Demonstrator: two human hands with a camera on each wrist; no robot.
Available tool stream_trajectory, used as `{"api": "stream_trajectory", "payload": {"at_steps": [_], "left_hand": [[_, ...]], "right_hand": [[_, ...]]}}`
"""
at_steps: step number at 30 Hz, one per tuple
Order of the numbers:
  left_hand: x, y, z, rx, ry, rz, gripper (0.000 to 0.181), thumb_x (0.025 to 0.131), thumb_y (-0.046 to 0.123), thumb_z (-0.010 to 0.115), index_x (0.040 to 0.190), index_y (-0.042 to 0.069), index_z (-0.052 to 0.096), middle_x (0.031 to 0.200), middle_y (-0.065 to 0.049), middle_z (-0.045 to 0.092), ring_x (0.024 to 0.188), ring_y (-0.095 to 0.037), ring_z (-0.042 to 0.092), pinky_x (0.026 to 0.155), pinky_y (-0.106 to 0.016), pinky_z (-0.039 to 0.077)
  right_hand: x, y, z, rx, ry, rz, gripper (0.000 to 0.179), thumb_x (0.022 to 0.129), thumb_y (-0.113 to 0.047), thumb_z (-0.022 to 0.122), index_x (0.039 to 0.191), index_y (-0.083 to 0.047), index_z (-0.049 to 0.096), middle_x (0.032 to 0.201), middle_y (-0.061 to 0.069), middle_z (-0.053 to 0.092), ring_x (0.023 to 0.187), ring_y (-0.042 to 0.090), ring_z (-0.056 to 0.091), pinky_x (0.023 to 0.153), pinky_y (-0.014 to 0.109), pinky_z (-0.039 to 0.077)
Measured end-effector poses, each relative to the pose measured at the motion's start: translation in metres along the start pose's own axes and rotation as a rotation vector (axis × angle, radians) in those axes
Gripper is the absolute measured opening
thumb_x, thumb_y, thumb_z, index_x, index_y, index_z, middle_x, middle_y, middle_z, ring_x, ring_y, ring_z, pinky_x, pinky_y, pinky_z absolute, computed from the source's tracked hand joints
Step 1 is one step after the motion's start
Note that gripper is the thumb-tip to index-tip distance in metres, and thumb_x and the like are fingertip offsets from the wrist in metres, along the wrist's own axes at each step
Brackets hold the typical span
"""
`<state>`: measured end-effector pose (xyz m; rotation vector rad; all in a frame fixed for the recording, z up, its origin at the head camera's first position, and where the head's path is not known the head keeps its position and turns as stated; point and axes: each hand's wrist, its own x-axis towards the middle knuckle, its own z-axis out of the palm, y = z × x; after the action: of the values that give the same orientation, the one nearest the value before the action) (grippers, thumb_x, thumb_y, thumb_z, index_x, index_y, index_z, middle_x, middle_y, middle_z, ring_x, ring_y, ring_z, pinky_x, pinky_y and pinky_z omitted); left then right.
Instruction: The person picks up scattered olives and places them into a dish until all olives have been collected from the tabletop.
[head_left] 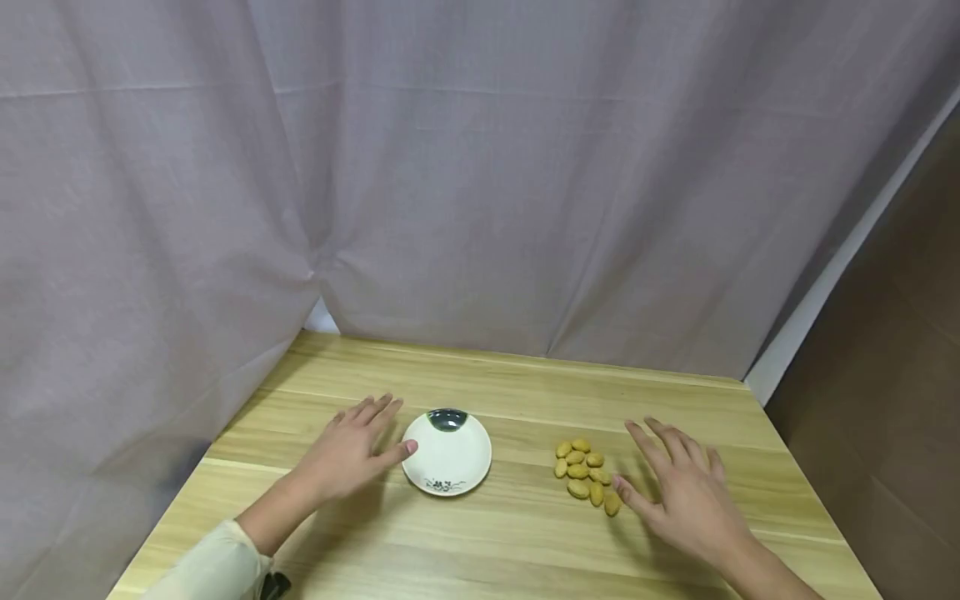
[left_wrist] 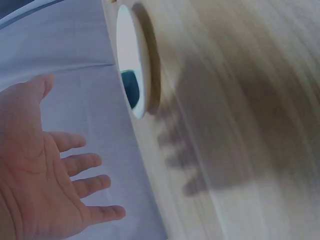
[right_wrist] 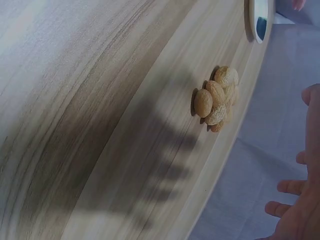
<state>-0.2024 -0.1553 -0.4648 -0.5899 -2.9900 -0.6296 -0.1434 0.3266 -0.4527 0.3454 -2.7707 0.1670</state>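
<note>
The round white china-looking plate with a dark green patch (head_left: 447,457) lies flat on the pale wooden worktop (head_left: 480,554), so it likely sits steady. To its right, the yellow-brown, wrinkled oval pieces (head_left: 577,471) lie in one little bunch, maybe so they are easy to reach. The left hand (head_left: 347,458) floats by the plate, the right hand (head_left: 688,500) by the pieces. Both have spread fingers and hold nothing.

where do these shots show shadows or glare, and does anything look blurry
Head view: soft shadows below the left hand and right hand, glints on the plate; left wrist view: finger shadows on the table, whose grain looks soft; right wrist view: finger shadows near the yellow oval pieces, pale glare at upper left.
</note>
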Motion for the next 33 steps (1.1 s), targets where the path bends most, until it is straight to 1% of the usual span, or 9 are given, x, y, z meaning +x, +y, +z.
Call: {"api": "stream_trajectory", "payload": {"at_steps": [3,10,15,23,29,33], "left_hand": [[0.000,-0.001,0.004,-0.009,-0.018,0.003,0.088,0.109,0.072,0.050,0.170,0.009,0.043,0.178,-0.018,0.038,0.164,-0.052,0.035,0.131,-0.078,0.029],[-0.001,-0.003,0.016,-0.067,-0.061,-0.010,0.086,0.109,0.069,0.052,0.169,0.008,0.045,0.178,-0.018,0.039,0.164,-0.054,0.034,0.134,-0.074,0.027],[0.001,-0.006,0.024,-0.081,-0.091,-0.010,0.088,0.109,0.070,0.050,0.170,0.007,0.043,0.179,-0.020,0.036,0.164,-0.054,0.034,0.134,-0.072,0.030],[0.005,-0.007,0.028,-0.127,-0.152,-0.041,0.093,0.109,0.071,0.051,0.173,0.005,0.035,0.182,-0.020,0.027,0.168,-0.050,0.024,0.136,-0.070,0.027],[0.006,-0.005,0.032,-0.153,-0.201,-0.056,0.098,0.107,0.072,0.055,0.173,0.004,0.033,0.183,-0.022,0.022,0.169,-0.048,0.024,0.135,-0.069,0.029],[0.006,-0.004,0.032,-0.160,-0.208,-0.048,0.099,0.106,0.070,0.059,0.172,0.001,0.033,0.182,-0.024,0.022,0.169,-0.048,0.024,0.135,-0.068,0.030]], "right_hand": [[0.000,-0.001,0.002,0.009,0.008,-0.008,0.086,0.097,-0.059,0.078,0.166,-0.019,0.049,0.163,0.021,0.053,0.143,0.055,0.052,0.107,0.095,0.034],[0.000,-0.001,0.004,0.013,-0.003,-0.011,0.085,0.097,-0.059,0.077,0.166,-0.018,0.050,0.163,0.021,0.053,0.143,0.055,0.052,0.108,0.094,0.034],[-0.001,-0.003,0.005,0.013,-0.012,-0.013,0.086,0.097,-0.056,0.079,0.167,-0.017,0.048,0.163,0.021,0.053,0.142,0.056,0.053,0.109,0.092,0.036],[0.001,-0.006,0.005,0.027,-0.016,-0.017,0.085,0.097,-0.052,0.080,0.166,-0.015,0.049,0.161,0.023,0.054,0.140,0.056,0.054,0.109,0.091,0.037],[0.001,-0.006,0.006,0.022,-0.026,-0.021,0.084,0.097,-0.053,0.079,0.166,-0.014,0.049,0.159,0.022,0.056,0.138,0.055,0.056,0.110,0.089,0.039],[0.001,-0.006,0.006,0.022,-0.032,-0.022,0.084,0.098,-0.054,0.079,0.166,-0.014,0.049,0.158,0.022,0.057,0.137,0.055,0.057,0.109,0.089,0.040]]}}
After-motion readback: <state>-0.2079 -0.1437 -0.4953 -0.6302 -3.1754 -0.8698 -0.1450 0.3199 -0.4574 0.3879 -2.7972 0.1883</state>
